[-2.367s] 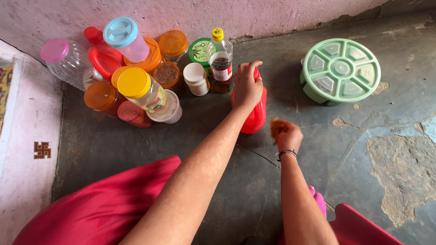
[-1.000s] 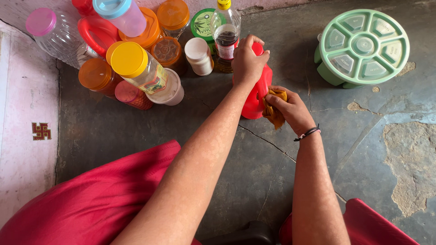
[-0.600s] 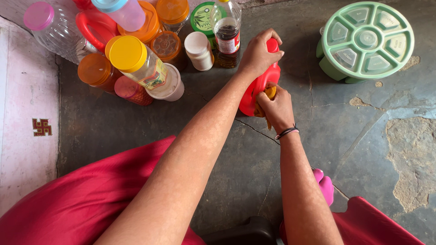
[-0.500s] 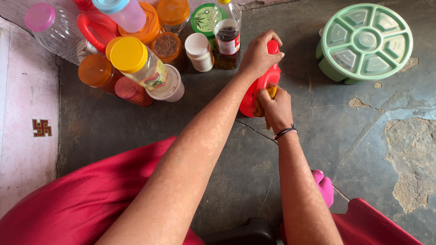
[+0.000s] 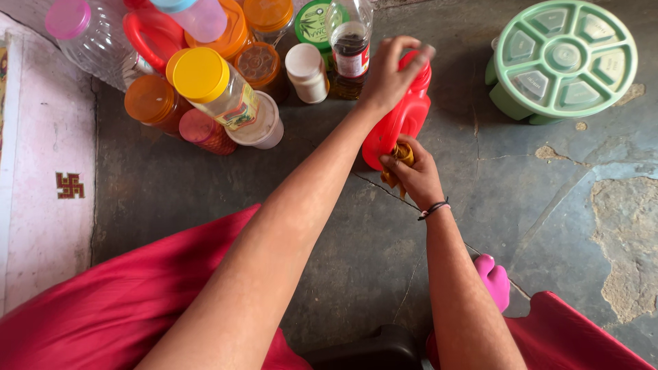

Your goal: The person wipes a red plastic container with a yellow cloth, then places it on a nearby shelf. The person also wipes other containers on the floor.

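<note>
Far left, a pale pink slab borders the dark stone floor; its upper and lower ends run out of view. Next come the crowded containers: a clear plastic bottle with a pink cap, cut off at the top edge, a red handle whose body is hidden behind other jars, an orange-lidded jar, and a yellow-capped bottle lying tilted across a white tub. A small white bottle and a dark-liquid bottle stand behind, the latter's neck cut off by the frame. Your left arm crosses the middle, and your left hand clamps over the top of the red plastic bottle, which stands upright on the floor just right of the cluster; the cap is mostly covered by your fingers. Your right hand presses a bunched yellow-orange cloth against the bottle's lower side, fingers closed around the cloth; most of the cloth is buried in the fist. Red fabric fills the bottom corners. A pink object peeks from behind your right forearm, too hidden to identify. Upper right sits a round green compartmented container with a clear lid, contents unreadable. Cracked, patchy flooring lies at far right.
</note>
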